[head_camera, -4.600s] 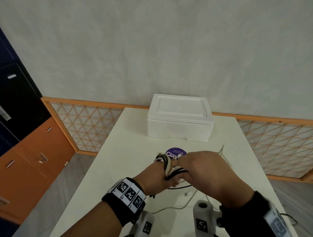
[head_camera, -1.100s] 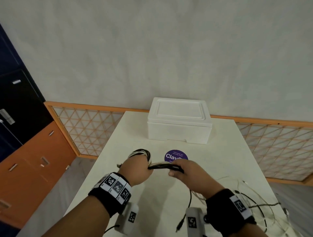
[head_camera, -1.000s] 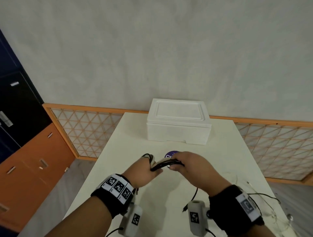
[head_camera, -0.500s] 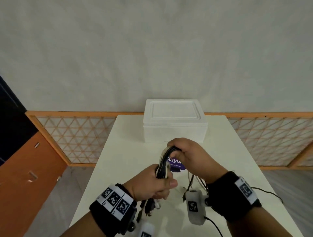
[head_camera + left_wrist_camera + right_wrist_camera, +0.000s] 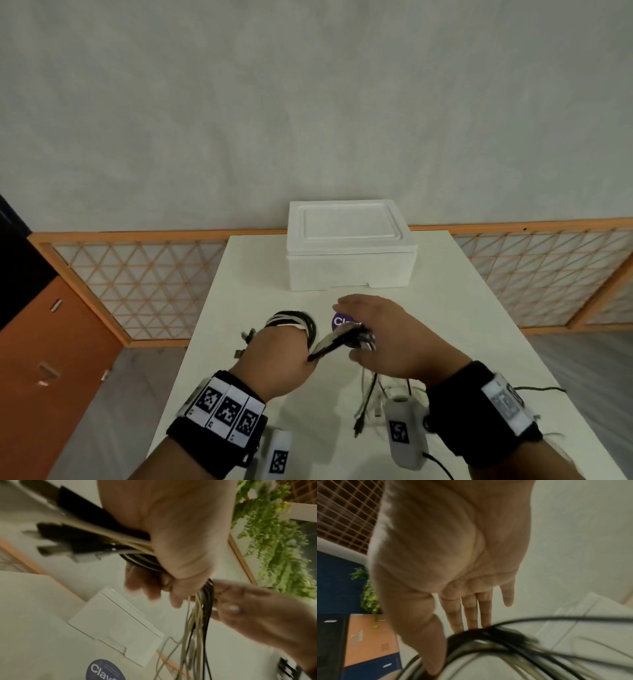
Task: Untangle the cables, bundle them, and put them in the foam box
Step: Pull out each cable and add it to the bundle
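Observation:
A bundle of black and white cables [image 5: 294, 318] is looped around my left hand [image 5: 286, 353], which grips it above the table; plug ends stick out to its left. In the left wrist view the fingers curl round the cables [image 5: 137, 559]. One thick strand [image 5: 337, 339] runs right from that hand under my right hand [image 5: 376, 337]. The right hand's fingers [image 5: 471, 609] are straight and spread, and the cables [image 5: 496, 639] cross in front of them. Loose cable ends [image 5: 368, 401] hang below it. The white foam box [image 5: 349, 250] stands behind with its lid on.
A round purple sticker [image 5: 339, 320] lies on the white table [image 5: 246, 284] between my hands and the box. More loose cable [image 5: 537, 389] trails off the table's right side. A wooden lattice rail [image 5: 137, 284] runs behind the table, and an orange cabinet [image 5: 51, 359] stands left.
My right hand has dropped from above the left hand to its right, and its fingers have gone from gripping the strand to straight. My left hand now shows the coil on top.

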A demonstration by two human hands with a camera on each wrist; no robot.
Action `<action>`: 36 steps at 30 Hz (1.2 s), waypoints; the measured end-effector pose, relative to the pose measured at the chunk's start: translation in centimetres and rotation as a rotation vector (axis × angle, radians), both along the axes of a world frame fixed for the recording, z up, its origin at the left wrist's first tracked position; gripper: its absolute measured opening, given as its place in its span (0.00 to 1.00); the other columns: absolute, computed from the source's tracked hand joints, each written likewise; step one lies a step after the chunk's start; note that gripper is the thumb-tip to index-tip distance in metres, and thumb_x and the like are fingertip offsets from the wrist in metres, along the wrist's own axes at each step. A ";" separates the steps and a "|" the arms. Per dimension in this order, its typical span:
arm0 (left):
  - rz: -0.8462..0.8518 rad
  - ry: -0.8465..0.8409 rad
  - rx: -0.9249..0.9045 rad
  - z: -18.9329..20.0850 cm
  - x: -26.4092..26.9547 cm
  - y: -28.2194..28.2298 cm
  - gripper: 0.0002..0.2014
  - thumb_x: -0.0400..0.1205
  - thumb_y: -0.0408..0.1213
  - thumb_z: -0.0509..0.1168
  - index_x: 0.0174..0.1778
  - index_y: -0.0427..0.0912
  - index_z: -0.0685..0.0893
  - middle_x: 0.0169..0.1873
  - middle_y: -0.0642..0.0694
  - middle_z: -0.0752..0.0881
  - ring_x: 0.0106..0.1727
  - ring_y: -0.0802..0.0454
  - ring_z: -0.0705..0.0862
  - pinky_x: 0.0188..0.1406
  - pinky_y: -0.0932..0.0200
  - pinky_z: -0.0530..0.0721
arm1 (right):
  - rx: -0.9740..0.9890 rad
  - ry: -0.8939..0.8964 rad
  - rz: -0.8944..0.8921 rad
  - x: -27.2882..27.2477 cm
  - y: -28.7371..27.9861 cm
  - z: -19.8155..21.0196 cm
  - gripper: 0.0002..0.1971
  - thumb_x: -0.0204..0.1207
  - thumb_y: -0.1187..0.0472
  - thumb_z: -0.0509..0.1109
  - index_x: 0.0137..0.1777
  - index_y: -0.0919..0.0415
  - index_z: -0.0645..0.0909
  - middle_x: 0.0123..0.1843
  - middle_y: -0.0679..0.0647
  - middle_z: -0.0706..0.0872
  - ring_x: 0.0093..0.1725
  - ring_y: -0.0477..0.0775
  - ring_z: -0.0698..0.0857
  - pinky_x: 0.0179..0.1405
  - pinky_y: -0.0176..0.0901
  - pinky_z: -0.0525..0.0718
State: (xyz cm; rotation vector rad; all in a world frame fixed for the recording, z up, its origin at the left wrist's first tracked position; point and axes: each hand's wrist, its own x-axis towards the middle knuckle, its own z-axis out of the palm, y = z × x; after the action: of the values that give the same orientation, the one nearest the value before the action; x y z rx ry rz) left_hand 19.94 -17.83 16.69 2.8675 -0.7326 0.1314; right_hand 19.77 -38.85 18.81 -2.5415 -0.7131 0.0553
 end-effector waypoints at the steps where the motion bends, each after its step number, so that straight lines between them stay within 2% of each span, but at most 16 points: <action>1: -0.092 -0.047 0.074 0.0 0.1 -0.3 0.09 0.68 0.47 0.69 0.29 0.48 0.77 0.29 0.50 0.81 0.31 0.50 0.82 0.29 0.63 0.76 | -0.048 0.003 0.021 -0.2 0.3 0.3 0.35 0.69 0.53 0.74 0.77 0.50 0.68 0.77 0.45 0.71 0.76 0.44 0.68 0.81 0.45 0.56; 3: -0.182 -0.149 0.158 0.0 0.0 -1.2 0.09 0.58 0.46 0.71 0.26 0.48 0.78 0.25 0.51 0.80 0.25 0.52 0.80 0.27 0.65 0.76 | -0.085 0.029 0.042 -0.1 1.3 0.1 0.30 0.70 0.48 0.72 0.73 0.50 0.72 0.71 0.44 0.78 0.72 0.44 0.74 0.79 0.48 0.61; 6: -0.191 -0.134 0.212 0.3 0.8 -2.2 0.09 0.57 0.42 0.71 0.23 0.47 0.76 0.23 0.50 0.78 0.22 0.51 0.77 0.26 0.62 0.79 | -0.230 0.097 -0.006 -0.1 2.8 -1.4 0.22 0.74 0.37 0.65 0.59 0.51 0.79 0.57 0.49 0.87 0.58 0.53 0.84 0.58 0.49 0.80; 10: -0.017 0.021 0.223 -0.5 1.0 -2.3 0.16 0.46 0.37 0.76 0.19 0.49 0.74 0.18 0.49 0.76 0.20 0.52 0.76 0.24 0.67 0.74 | -0.325 -0.052 -0.055 -0.5 4.0 -3.2 0.17 0.80 0.43 0.58 0.52 0.55 0.80 0.50 0.54 0.87 0.50 0.59 0.85 0.42 0.48 0.77; 12: 0.111 0.241 0.242 -0.2 1.3 -3.0 0.05 0.65 0.36 0.73 0.34 0.44 0.85 0.32 0.41 0.84 0.34 0.48 0.83 0.34 0.62 0.77 | -0.387 -0.132 0.004 -0.6 4.3 -3.7 0.14 0.82 0.50 0.57 0.51 0.59 0.79 0.47 0.57 0.87 0.46 0.63 0.85 0.37 0.50 0.75; 14: 0.172 0.393 0.307 -1.2 3.0 -3.6 0.16 0.78 0.39 0.65 0.62 0.41 0.83 0.60 0.41 0.85 0.57 0.44 0.85 0.51 0.56 0.81 | -0.443 -0.191 0.055 -0.7 4.2 -4.0 0.12 0.82 0.56 0.58 0.50 0.62 0.79 0.44 0.59 0.86 0.43 0.64 0.86 0.35 0.51 0.77; 16: 0.174 0.511 0.345 -1.6 3.8 -4.2 0.25 0.79 0.44 0.65 0.74 0.46 0.75 0.75 0.46 0.75 0.69 0.45 0.79 0.62 0.53 0.80 | -0.478 -0.218 0.076 -0.7 3.9 -4.1 0.11 0.82 0.58 0.59 0.50 0.63 0.80 0.44 0.60 0.86 0.42 0.65 0.86 0.36 0.52 0.79; 17: 0.142 0.506 0.342 -1.8 3.5 -4.4 0.20 0.79 0.43 0.64 0.68 0.46 0.79 0.71 0.45 0.78 0.67 0.44 0.81 0.60 0.54 0.81 | -0.486 -0.216 0.080 -0.7 3.7 -4.0 0.11 0.82 0.58 0.58 0.51 0.64 0.79 0.44 0.61 0.86 0.43 0.65 0.86 0.37 0.52 0.80; 18: 0.153 0.477 0.330 -1.9 3.3 -4.7 0.09 0.80 0.40 0.63 0.53 0.44 0.83 0.60 0.42 0.84 0.60 0.44 0.83 0.54 0.56 0.81 | -0.493 -0.212 0.084 -0.7 3.5 -4.0 0.11 0.83 0.58 0.58 0.52 0.64 0.79 0.45 0.61 0.86 0.44 0.66 0.85 0.39 0.53 0.81; 19: 0.155 0.411 0.284 -2.2 2.8 -4.7 0.04 0.80 0.36 0.62 0.39 0.43 0.78 0.45 0.42 0.84 0.53 0.44 0.83 0.47 0.58 0.77 | -0.497 -0.214 0.080 -0.6 3.2 -3.9 0.12 0.83 0.57 0.58 0.52 0.64 0.79 0.46 0.61 0.86 0.45 0.66 0.85 0.40 0.54 0.81; 20: 0.164 0.346 0.254 -2.1 2.0 -4.4 0.08 0.79 0.34 0.61 0.34 0.43 0.71 0.36 0.45 0.78 0.49 0.45 0.81 0.44 0.60 0.73 | -0.490 -0.220 0.066 -0.5 3.0 -3.8 0.12 0.83 0.56 0.58 0.52 0.63 0.79 0.46 0.60 0.86 0.45 0.66 0.85 0.39 0.54 0.80; 23: 0.099 0.168 0.050 -2.1 1.3 -4.3 0.09 0.78 0.39 0.65 0.41 0.46 0.69 0.38 0.47 0.74 0.47 0.47 0.79 0.41 0.61 0.68 | -0.450 -0.248 0.039 -0.4 2.1 -3.2 0.09 0.78 0.51 0.64 0.44 0.57 0.79 0.39 0.54 0.85 0.39 0.60 0.86 0.32 0.49 0.81; 25: 0.087 0.199 -0.084 -1.6 0.9 -4.4 0.13 0.78 0.47 0.66 0.40 0.46 0.67 0.39 0.50 0.71 0.45 0.48 0.77 0.40 0.60 0.68 | -0.464 -0.343 0.090 -0.3 1.4 -2.5 0.11 0.66 0.48 0.76 0.32 0.51 0.78 0.27 0.47 0.81 0.26 0.50 0.82 0.20 0.38 0.75; 27: 0.075 0.294 -0.190 -1.2 0.5 -4.4 0.14 0.78 0.48 0.65 0.38 0.49 0.65 0.36 0.54 0.70 0.40 0.50 0.75 0.38 0.59 0.69 | -0.434 -0.464 0.135 -0.2 0.7 -1.6 0.13 0.59 0.46 0.80 0.29 0.48 0.78 0.23 0.45 0.77 0.21 0.46 0.77 0.16 0.35 0.69; 32: -0.011 0.507 -0.478 1.3 -0.5 -4.4 0.12 0.82 0.44 0.64 0.33 0.52 0.71 0.27 0.55 0.75 0.23 0.63 0.74 0.24 0.72 0.69 | -0.209 -0.674 0.216 0.5 -0.2 -0.7 0.11 0.64 0.53 0.79 0.36 0.53 0.79 0.29 0.46 0.78 0.26 0.51 0.76 0.20 0.41 0.74; 36: -0.001 0.726 -0.641 2.5 -1.3 -4.3 0.18 0.80 0.40 0.67 0.24 0.48 0.73 0.17 0.52 0.73 0.17 0.59 0.68 0.21 0.68 0.70 | -0.101 -0.739 0.260 0.8 -0.1 -0.3 0.09 0.72 0.53 0.74 0.39 0.57 0.81 0.32 0.49 0.80 0.28 0.52 0.76 0.23 0.41 0.75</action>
State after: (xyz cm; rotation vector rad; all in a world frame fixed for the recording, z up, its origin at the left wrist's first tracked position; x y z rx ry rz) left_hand 18.64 -22.09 19.14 2.0676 -0.4272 -0.5447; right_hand 20.52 -38.98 18.51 -2.5244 -1.3352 -0.8116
